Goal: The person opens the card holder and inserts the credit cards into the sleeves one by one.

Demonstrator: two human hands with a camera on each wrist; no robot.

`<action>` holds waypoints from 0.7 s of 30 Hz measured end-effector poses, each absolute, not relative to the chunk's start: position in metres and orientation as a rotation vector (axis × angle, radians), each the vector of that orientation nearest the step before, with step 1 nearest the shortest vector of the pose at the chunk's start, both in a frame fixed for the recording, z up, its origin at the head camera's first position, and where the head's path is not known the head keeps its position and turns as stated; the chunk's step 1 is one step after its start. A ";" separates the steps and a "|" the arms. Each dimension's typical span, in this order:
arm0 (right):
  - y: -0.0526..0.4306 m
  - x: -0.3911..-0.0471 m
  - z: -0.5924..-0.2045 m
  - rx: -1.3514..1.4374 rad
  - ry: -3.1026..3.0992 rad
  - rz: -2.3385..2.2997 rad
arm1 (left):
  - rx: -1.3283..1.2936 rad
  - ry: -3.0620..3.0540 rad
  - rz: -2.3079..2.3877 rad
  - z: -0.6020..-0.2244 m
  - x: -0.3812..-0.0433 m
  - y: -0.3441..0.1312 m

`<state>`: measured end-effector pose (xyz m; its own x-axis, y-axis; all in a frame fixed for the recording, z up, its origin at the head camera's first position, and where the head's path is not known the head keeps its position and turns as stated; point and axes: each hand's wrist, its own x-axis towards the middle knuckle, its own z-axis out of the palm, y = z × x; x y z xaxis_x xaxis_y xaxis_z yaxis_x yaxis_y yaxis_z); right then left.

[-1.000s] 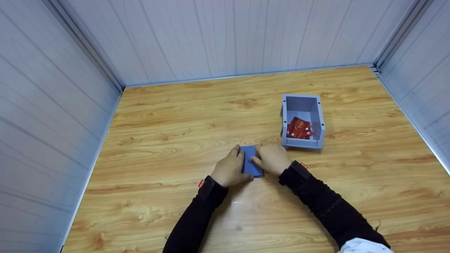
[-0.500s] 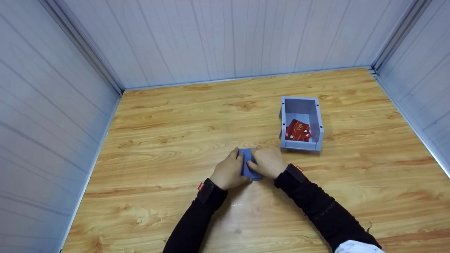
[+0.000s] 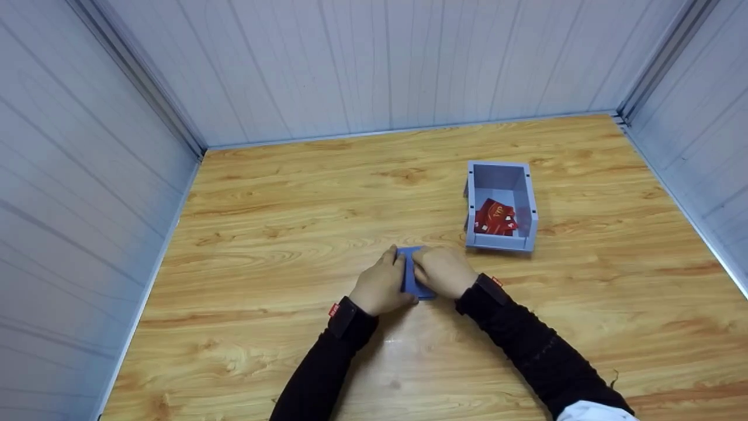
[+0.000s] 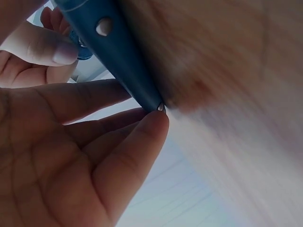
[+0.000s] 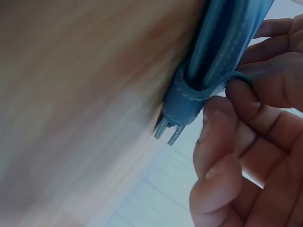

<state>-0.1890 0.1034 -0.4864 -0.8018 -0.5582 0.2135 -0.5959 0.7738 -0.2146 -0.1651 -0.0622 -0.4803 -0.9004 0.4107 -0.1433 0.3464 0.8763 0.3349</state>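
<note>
A blue wallet (image 3: pixel 411 285) with pale stitching lies on the table under both hands. My left hand (image 3: pixel 380 285) grips it along its left side, thumb at the near corner and fingers at the far end; the left wrist view shows the thumb against the end of its spine (image 4: pixel 118 59), near a round metal stud (image 4: pixel 104 26). From the right, my right hand (image 3: pixel 447 272) pinches the wallet's strap (image 5: pixel 182 101) between thumb and curled forefinger. In the right wrist view this strap wraps round the wallet's open edges. The wallet's top is partly hidden by the right hand.
Right of the hands and farther back stands a grey open-front bin (image 3: pixel 501 241) holding several red cards (image 3: pixel 495 217), one lettered VIP. Panelled walls (image 3: pixel 362 64) enclose the wooden table (image 3: pixel 280 204) at the back and both sides.
My right hand has shifted a little left over the wallet, and its thumb has drawn in against the forefinger. My left hand keeps its grip. The whole head view has shifted slightly.
</note>
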 end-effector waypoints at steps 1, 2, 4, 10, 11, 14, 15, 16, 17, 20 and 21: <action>0.104 -0.189 -0.486 0.927 -2.829 0.418 | 0.579 2.841 0.445 -0.480 -0.165 -0.062; 0.104 -0.190 -0.486 0.923 -2.828 0.424 | 0.578 2.845 0.440 -0.480 -0.165 -0.062; 0.106 -0.191 -0.484 0.904 -2.832 0.444 | 0.575 2.852 0.431 -0.481 -0.165 -0.061; 0.120 -0.196 -0.477 0.746 -2.894 0.460 | 0.553 2.853 0.412 -0.482 -0.165 -0.060; 0.124 -0.197 -0.476 0.722 -2.911 0.457 | 0.550 2.850 0.408 -0.482 -0.165 -0.059; 0.134 -0.199 -0.474 0.674 -2.956 0.469 | 0.542 2.843 0.404 -0.482 -0.165 -0.059; 0.137 -0.199 -0.474 0.668 -2.967 0.477 | 0.538 2.840 0.403 -0.482 -0.165 -0.059; 0.141 -0.200 -0.473 0.667 -2.982 0.484 | 0.538 2.838 0.402 -0.482 -0.166 -0.059; 0.144 -0.200 -0.473 0.666 -2.996 0.491 | 0.538 2.841 0.403 -0.482 -0.166 -0.059; 0.155 -0.200 -0.472 0.663 -3.041 0.512 | 0.535 2.837 0.408 -0.482 -0.166 -0.058; 0.158 -0.200 -0.472 0.661 -3.058 0.519 | 0.538 2.838 0.411 -0.482 -0.166 -0.058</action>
<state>-0.2004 0.1579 -0.4722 -0.9126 -0.4069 0.0398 -0.3973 0.8595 -0.3215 -0.1656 -0.0582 -0.4815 -0.9079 0.3854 -0.1650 0.3229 0.8938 0.3114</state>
